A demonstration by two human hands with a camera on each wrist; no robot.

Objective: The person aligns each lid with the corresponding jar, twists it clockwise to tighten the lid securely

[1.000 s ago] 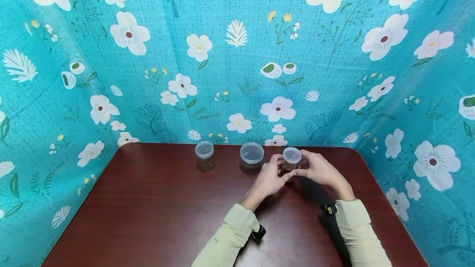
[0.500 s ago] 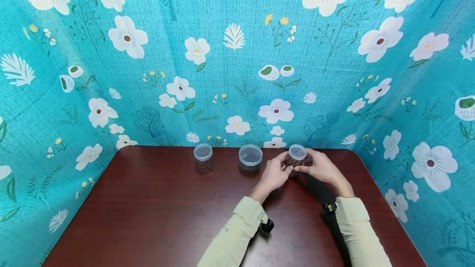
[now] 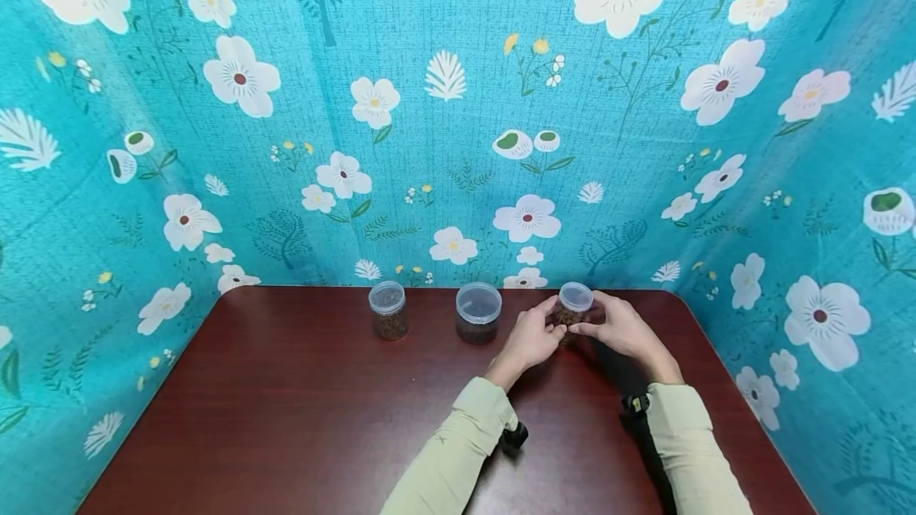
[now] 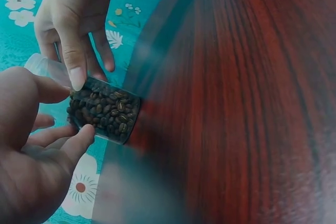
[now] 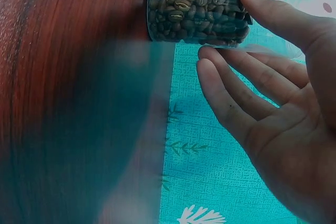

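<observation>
Both hands are at a clear, lidded jar of coffee beans (image 3: 572, 310) near the back right of the table. My left hand (image 3: 531, 338) holds its left side, thumb toward the front, and my right hand (image 3: 624, 331) holds its right side. In the left wrist view, fingertips of both hands meet the jar (image 4: 107, 109), whose base is at the tabletop. In the right wrist view, dark beans fill the lower part of the jar (image 5: 197, 9), with the right thumb (image 5: 268, 3) against its wall.
A wider lidded jar (image 3: 478, 315) with dark contents stands left of the hands. Further left is a narrower jar (image 3: 389, 311), also partly filled. The dark red wooden table (image 3: 322, 420) ends behind them at a blue flowered cloth (image 3: 401, 181).
Both hands and the coffee bean jar have shifted slightly right, away from the wider jar. The left forearm moved right too. The head view has tilted slightly.
</observation>
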